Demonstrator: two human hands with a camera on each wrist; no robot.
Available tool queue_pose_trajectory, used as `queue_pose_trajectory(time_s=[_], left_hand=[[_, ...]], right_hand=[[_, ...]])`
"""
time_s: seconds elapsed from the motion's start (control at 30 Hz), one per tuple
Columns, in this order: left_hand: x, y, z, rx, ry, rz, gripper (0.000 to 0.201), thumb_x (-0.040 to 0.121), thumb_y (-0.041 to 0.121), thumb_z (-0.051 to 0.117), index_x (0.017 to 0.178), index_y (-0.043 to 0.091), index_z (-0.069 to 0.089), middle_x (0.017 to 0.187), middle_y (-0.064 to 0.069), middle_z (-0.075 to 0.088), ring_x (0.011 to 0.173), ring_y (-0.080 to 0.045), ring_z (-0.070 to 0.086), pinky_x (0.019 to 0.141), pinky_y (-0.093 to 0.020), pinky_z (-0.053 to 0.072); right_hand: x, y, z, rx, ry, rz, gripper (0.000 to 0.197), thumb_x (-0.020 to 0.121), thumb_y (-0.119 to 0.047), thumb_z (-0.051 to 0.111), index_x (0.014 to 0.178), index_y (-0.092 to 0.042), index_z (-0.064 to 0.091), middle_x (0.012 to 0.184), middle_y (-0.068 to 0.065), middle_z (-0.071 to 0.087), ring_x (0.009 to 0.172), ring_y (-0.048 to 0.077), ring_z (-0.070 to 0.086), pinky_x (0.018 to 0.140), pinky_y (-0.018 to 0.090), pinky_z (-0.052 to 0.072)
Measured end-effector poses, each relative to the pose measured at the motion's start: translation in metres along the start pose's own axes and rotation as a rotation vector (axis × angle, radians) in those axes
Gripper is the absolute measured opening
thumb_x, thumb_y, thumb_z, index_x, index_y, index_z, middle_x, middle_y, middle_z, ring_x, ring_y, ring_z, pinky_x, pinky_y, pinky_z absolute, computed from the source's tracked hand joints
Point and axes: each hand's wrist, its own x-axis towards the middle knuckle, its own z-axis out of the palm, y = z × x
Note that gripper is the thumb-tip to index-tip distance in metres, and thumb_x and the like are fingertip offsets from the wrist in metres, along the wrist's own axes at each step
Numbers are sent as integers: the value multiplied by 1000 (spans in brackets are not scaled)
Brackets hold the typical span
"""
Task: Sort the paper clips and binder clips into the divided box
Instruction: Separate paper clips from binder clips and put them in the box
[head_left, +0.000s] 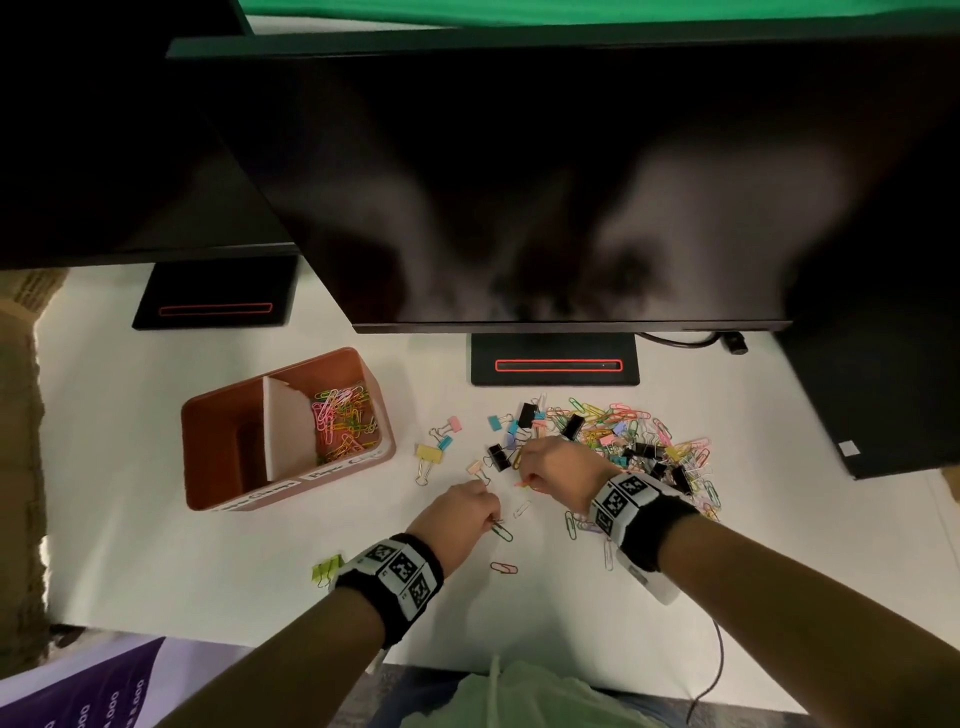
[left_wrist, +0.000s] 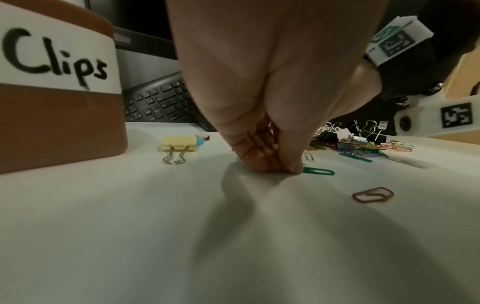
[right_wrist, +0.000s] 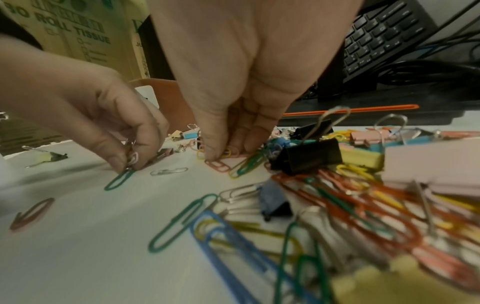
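A brown divided box (head_left: 208, 415) stands at the left; its right compartment holds colored paper clips (head_left: 343, 423), and its left compartment looks bare. A mixed pile of paper clips and binder clips (head_left: 631, 434) lies right of center. My left hand (head_left: 491, 519) pinches one end of a green paper clip (left_wrist: 318, 171) that lies on the table, with silver clips (right_wrist: 133, 158) tucked in the same fingers. My right hand (head_left: 522, 475) curls down at the pile's near-left edge, fingertips (right_wrist: 211, 153) pinching small yellow and pink paper clips (right_wrist: 226, 153).
Two dark monitors on black stands (head_left: 555, 364) overhang the back of the white table. Loose pastel binder clips (head_left: 430, 453) lie between box and pile. A lime binder clip (head_left: 327, 569) and a pink paper clip (head_left: 504, 567) sit near the front. A cable (head_left: 714, 670) crosses the front edge.
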Motion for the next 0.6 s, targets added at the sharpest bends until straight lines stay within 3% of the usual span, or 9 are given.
queue_pose_trajectory(time_s=[0.2, 0.37, 0.5, 0.6], left_hand=[[5, 1, 1, 38, -15, -28, 17, 90, 7, 48, 102, 6, 60, 110, -11, 51, 98, -24, 53, 85, -29, 46], [3, 4, -2, 105, -44, -18, 16, 91, 7, 44, 100, 8, 57, 104, -11, 55, 99, -25, 49, 80, -31, 41], [0, 5, -5, 101, -25, -2, 11, 91, 8, 44, 96, 9, 54, 100, -10, 56, 95, -24, 50, 73, -27, 35], [-2, 4, -4, 97, -24, 2, 16, 92, 11, 42, 97, 8, 57, 102, -10, 56, 96, -24, 49, 75, -27, 36]], right_hand=[[3, -5, -4, 95, -17, 82, 23, 91, -11, 50, 113, -11, 58, 111, 8, 61, 101, 25, 56, 84, 34, 46], [9, -6, -2, 56, -43, 154, 18, 89, -7, 50, 104, -8, 61, 110, 9, 57, 96, 25, 57, 84, 37, 51], [12, -7, -4, 26, -49, 162, 20, 90, -9, 52, 107, -9, 63, 115, 8, 51, 98, 26, 57, 85, 35, 51], [10, -10, -2, -53, -52, 128, 16, 90, -13, 52, 99, -13, 65, 108, 6, 58, 95, 25, 57, 78, 34, 51]])
